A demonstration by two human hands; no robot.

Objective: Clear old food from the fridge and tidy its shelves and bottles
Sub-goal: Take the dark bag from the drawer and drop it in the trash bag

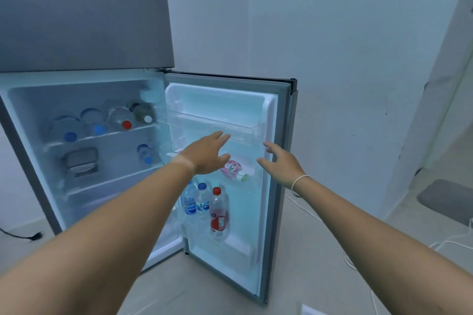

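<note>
The grey fridge [84, 15] stands with its lower door [281, 161] swung open to the right. My left hand [207, 153] and my right hand [281, 162] both reach toward the door's middle rack, fingers spread and holding nothing. A pink pouch [231, 169] lies in that rack between the hands. In the bottom door rack stand two blue-capped water bottles [197, 202] and a red-capped bottle [218, 211]. Several bottles [102, 123] lie on their sides on the top inner shelf. Another blue-capped bottle [146, 153] and a lidded container [80, 162] sit on the shelf below.
The clear top door rack [217, 123] holds nothing visible. White cables [358, 261] trail over the floor to the right, and a black cable [23, 235] lies at the left. A grey mat [448, 202] lies by a doorway at far right.
</note>
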